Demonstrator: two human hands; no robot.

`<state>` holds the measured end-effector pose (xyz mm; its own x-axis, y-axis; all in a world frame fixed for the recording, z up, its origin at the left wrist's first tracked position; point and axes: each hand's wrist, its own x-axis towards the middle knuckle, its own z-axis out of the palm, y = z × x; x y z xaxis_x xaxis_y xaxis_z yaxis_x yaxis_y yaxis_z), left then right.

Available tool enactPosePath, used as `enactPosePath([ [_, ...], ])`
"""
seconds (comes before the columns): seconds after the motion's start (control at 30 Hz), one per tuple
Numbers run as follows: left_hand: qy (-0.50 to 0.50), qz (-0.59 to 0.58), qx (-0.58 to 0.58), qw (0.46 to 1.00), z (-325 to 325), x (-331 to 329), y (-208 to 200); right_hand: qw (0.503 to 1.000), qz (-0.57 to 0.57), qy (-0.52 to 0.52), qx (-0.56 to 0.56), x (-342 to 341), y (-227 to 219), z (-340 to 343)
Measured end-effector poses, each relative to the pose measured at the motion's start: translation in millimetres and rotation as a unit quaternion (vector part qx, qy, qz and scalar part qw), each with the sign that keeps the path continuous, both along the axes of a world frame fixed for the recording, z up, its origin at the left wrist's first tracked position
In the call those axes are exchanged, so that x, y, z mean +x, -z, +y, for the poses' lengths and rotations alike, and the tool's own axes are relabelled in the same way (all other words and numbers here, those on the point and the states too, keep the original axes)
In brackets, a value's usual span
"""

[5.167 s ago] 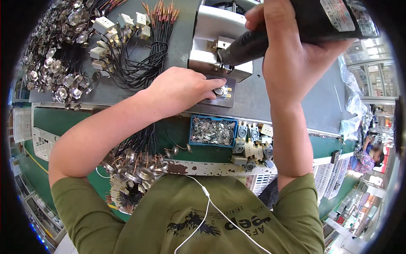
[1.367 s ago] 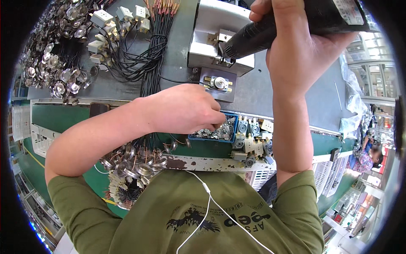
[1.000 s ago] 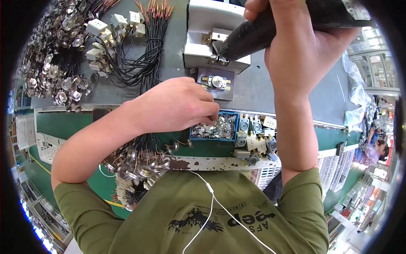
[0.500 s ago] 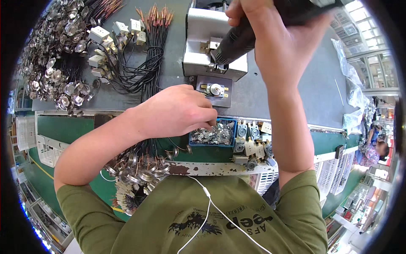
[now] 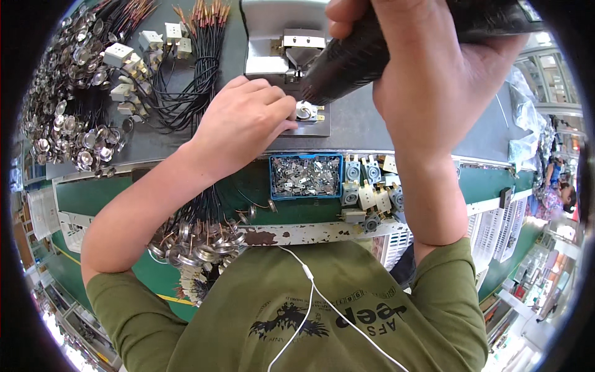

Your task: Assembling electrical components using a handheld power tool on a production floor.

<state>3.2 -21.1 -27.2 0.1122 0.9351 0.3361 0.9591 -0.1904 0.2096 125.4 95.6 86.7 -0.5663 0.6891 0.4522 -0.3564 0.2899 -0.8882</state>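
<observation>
My right hand [image 5: 427, 80] is wrapped round a black power screwdriver [image 5: 353, 59], whose front end points down and left over the work. Beneath that end, a small switch-like part [image 5: 305, 111] with brass terminals and a round metal centre sits on a dark metal block [image 5: 316, 129]. My left hand [image 5: 245, 121] is closed, fingertips against the left side of this part; they hide whatever is pinched in them. Just behind stands a silver metal fixture [image 5: 263, 65] with a white-topped part [image 5: 304, 40] in it. The screwdriver covers some of the fixture.
A blue tray [image 5: 307, 197] of small metal pieces sits at the near edge, beside several switch-like parts [image 5: 367, 195]. Bundled black wires [image 5: 207, 62], white connector blocks [image 5: 118, 54] and many metal discs [image 5: 87, 136] crowd the left. A plastic bag [image 5: 524, 118] lies right; another person [image 5: 558, 201] is beyond.
My left hand has moved from the blue tray up to the part on the block. My right hand has brought the screwdriver's front end from the fixture nearer to that part.
</observation>
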Motion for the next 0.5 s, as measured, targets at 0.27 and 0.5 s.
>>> enactPosePath([
  [0.27, -0.011, -0.07, 0.034, 0.997, -6.7, -1.9, 11.5, 0.987, 0.156, 0.02, -0.021, -12.2, 30.9, -13.5],
  [0.5, -0.004, -0.088, 0.022, 0.996, -7.3, -2.6, 10.4, 0.984, 0.163, -0.067, -0.041, -6.2, 36.5, -3.7],
])
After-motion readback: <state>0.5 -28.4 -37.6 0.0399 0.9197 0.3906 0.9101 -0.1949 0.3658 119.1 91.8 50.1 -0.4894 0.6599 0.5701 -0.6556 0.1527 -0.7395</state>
